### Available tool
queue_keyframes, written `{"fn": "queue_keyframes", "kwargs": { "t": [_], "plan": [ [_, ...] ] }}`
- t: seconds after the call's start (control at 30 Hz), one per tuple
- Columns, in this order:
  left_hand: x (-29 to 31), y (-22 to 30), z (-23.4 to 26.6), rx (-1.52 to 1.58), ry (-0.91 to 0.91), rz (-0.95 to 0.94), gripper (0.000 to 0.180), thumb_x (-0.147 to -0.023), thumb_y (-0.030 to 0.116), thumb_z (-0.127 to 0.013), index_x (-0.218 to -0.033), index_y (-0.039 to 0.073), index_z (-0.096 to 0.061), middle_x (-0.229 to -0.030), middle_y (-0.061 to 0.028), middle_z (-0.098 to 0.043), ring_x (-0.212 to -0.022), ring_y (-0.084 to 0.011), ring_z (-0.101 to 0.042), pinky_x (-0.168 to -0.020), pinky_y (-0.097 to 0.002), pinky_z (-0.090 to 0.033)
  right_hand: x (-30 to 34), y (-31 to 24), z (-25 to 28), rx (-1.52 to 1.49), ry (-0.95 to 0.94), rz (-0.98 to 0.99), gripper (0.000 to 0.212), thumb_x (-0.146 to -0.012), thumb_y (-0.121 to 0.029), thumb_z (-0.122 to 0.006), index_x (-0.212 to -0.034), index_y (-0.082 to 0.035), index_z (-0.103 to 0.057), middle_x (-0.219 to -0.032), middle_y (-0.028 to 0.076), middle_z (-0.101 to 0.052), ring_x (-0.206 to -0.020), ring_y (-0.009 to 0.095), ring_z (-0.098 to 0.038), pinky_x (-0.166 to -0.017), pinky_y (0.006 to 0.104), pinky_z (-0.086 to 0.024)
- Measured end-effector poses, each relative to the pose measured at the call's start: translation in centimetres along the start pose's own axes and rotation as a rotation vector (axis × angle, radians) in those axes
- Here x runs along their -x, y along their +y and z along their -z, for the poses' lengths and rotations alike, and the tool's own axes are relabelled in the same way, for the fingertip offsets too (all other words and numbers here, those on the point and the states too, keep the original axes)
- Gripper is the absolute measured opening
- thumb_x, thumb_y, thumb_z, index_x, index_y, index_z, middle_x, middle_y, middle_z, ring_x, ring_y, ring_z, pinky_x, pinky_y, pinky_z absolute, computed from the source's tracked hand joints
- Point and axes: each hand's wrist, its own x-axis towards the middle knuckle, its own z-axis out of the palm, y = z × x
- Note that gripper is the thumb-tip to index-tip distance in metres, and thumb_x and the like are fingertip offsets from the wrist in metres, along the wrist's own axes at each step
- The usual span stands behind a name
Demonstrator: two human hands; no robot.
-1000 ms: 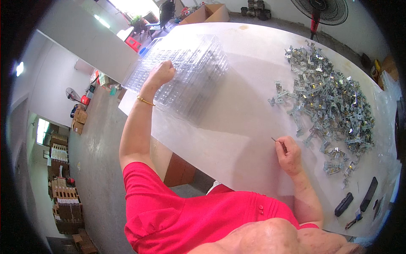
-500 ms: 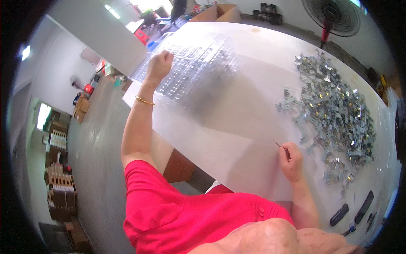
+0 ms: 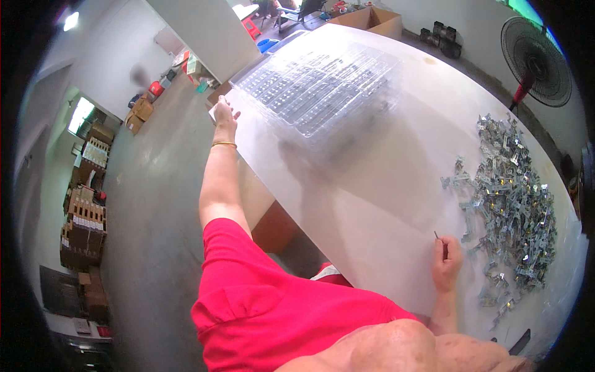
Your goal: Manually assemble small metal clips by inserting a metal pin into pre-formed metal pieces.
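My left hand (image 3: 224,119) is stretched out past the left edge of the white table (image 3: 365,211), beside the near left corner of a stack of clear plastic trays (image 3: 310,87). Its fingers are apart and partly bent. Rows of small metal parts show through the trays. Over the table's near right part, my right hand (image 3: 447,263) is closed around a thin dark rod-like tool (image 3: 437,236), of which only the tip sticks out. A large heap of small metal brackets (image 3: 514,204), some with brassy bits, lies just right of that hand.
A black fan (image 3: 536,62) stands beyond the far right table edge. An open cardboard box (image 3: 378,22) is behind the table. On the left, stacked cartons (image 3: 87,217) line the grey floor (image 3: 149,248). Dark tools (image 3: 520,342) lie at the lower right.
My left hand has come off the trays to beside the table's left edge, and its fingers have opened from a fist. The whole view has shifted. My right hand still grips the thin tool.
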Motion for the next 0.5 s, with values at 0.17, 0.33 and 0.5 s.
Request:
{"fn": "queue_keyframes", "kwargs": {
  "t": [0.17, 0.33, 0.5],
  "plan": [
    [-1.8, -0.1, -0.8, 0.021, -0.079, 0.005, 0.052, -0.100, 0.050, -0.044, -0.131, 0.008, -0.045, -0.136, -0.0117, -0.042, -0.122, -0.0291, -0.041, -0.098, -0.0548, -0.040, -0.5, -0.1, -0.1, 0.083, -0.008, 0.033, 0.004, -0.094, -0.004, -0.061, -0.092, -0.003, -0.059, -0.082, 0.008, -0.057, -0.069, 0.020, -0.054, -0.062, 0.0319, -0.045],
    [-2.6, 0.8, -2.6, -0.039, -0.128, -0.058, 0.064, -0.100, 0.056, -0.043, -0.144, 0.010, -0.040, -0.143, -0.0092, -0.042, -0.127, -0.0277, -0.040, -0.097, -0.0528, -0.038, -0.7, -0.5, -0.3, 0.130, 0.031, 0.058, 0.003, -0.094, -0.005, -0.061, -0.092, -0.003, -0.059, -0.083, 0.009, -0.057, -0.070, 0.022, -0.055, -0.062, 0.0336, -0.045],
    [-2.1, 1.1, -3.4, -0.126, -0.109, -0.042, 0.062, -0.102, 0.053, -0.037, -0.146, 0.010, -0.045, -0.142, -0.0089, -0.050, -0.124, -0.0257, -0.049, -0.094, -0.0483, -0.041, 0.0, 0.3, -0.2, 0.164, 0.012, 0.016, 0.003, -0.094, -0.005, -0.062, -0.093, -0.003, -0.060, -0.083, 0.011, -0.058, -0.070, 0.024, -0.056, -0.064, 0.0344, -0.046]
  ]
}}
